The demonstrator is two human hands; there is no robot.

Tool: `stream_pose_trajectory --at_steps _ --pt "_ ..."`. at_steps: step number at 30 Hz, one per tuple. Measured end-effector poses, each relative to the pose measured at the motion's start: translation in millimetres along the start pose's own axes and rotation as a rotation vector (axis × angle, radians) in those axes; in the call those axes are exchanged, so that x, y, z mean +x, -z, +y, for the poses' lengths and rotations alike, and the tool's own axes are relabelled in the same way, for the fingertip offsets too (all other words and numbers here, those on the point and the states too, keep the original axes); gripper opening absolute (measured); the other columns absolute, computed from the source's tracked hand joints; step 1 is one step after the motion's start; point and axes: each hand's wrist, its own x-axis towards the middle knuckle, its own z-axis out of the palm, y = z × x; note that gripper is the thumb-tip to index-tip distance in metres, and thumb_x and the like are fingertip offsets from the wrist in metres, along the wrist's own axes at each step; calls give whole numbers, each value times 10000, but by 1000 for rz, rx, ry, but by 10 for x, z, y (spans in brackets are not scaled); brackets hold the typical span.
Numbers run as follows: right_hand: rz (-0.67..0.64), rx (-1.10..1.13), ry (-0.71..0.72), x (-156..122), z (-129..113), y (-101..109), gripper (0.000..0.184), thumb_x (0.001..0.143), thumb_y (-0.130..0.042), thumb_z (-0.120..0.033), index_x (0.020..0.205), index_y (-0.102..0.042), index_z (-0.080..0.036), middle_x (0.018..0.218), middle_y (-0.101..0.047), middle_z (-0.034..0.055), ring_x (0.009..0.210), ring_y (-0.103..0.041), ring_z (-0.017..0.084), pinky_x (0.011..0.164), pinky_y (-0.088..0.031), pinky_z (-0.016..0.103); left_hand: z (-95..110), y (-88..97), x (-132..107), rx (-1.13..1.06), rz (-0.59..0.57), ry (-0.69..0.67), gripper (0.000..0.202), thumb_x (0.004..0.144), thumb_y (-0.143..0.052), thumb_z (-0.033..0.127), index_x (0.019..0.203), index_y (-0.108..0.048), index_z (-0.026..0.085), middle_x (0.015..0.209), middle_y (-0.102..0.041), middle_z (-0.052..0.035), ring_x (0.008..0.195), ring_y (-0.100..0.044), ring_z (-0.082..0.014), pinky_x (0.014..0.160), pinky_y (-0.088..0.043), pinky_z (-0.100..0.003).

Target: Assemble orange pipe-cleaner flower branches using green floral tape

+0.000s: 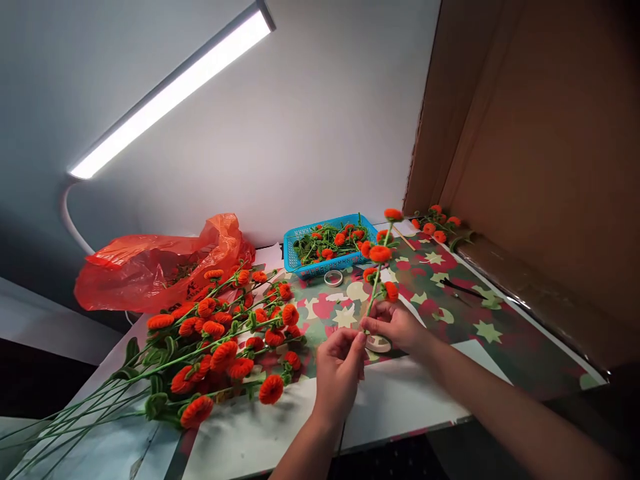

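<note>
Over the middle of the table I hold an upright green stem with several orange pipe-cleaner flowers (pixel 380 254) on it. My right hand (pixel 395 325) pinches the stem just below the lowest flowers. Lower and to the left, my left hand (pixel 341 367) is closed with thumb and fingers together at the stem's lower part. What lies between its fingertips is mostly hidden. Under my right hand lies a pale round roll (pixel 379 343), partly covered. A large bunch of finished-looking orange flower stems (pixel 223 357) is spread on the table left of my hands.
A blue basket (pixel 295 269) of small flowers and green pieces stands at the back, with a tape ring (pixel 333 278) before it. A red plastic bag (pixel 135 267) is at left. Dark tweezers-like tool (pixel 456 289) and more flowers (pixel 434 223) lie right. A lamp (pixel 175 93) hangs above.
</note>
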Motion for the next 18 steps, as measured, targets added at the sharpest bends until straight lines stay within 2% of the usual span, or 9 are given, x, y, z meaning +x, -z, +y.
stream_pose_trajectory --at_steps 4,6,9,15,18 --pt "-136 194 -35 -15 -33 -62 346 614 -754 -450 613 -619 -131 556 -562 -14 524 -493 89 505 -375 210 4 54 51 -371 -161 248 369 614 -751 429 638 -529 136 424 -418 91 258 -191 20 265 -137 -124" --pt "-194 285 -30 -18 -11 -78 348 641 -737 -460 661 -642 -126 578 -588 -2 542 -523 96 530 -396 219 9 70 65 -505 -250 328 337 626 -755 385 680 -545 127 440 -387 104 261 -144 30 255 -128 -113" --pt "-254 343 -5 -19 28 -72 320 677 -723 -436 729 -661 -126 591 -602 4 571 -550 104 563 -414 230 15 73 55 -614 -353 361 260 691 -716 325 728 -562 119 466 -349 110 272 -105 30 249 -141 -99" --pt "-267 224 45 -32 -47 -33 286 739 -676 -418 724 -645 -135 647 -600 9 581 -524 96 551 -384 219 7 78 35 -646 -362 355 248 687 -726 314 724 -564 130 458 -347 113 269 -116 22 239 -154 -96" --pt "-257 139 79 -36 -87 -19 310 762 -641 -441 722 -636 -133 656 -584 11 610 -518 109 595 -397 234 21 72 57 -582 -321 374 276 665 -741 339 725 -560 140 463 -403 102 270 -220 11 253 -197 -102"
